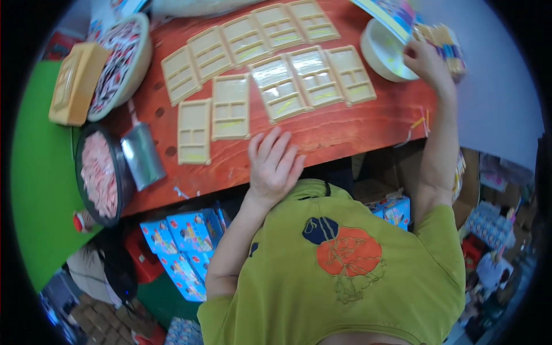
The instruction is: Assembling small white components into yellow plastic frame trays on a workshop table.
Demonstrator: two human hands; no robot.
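Note:
My right hand (426, 62) reaches over the near rim of a white bowl (375, 50) at the far right of the red table. Its fingers are curled together; what they hold, if anything, cannot be made out. Small yellow-green pieces lie in that bowl. My left hand (273, 164) rests at the table's front edge, fingers stretched out and holding nothing. Just beyond it, several cream plastic compartment trays (231, 95) lie in uneven rows, with thin yellow-green strips visible in the lower compartments of many. Clear glossy pieces seem to cover some trays.
Stacked cream trays (72, 86) lean by a large pale basin (145, 43) of mixed small pieces at left. Nearer are a black basin (119, 172) of pink pieces and a metal scoop (142, 156). Printed sheets (394, 17) overhang the white bowl. Blue boxes (195, 230) sit below.

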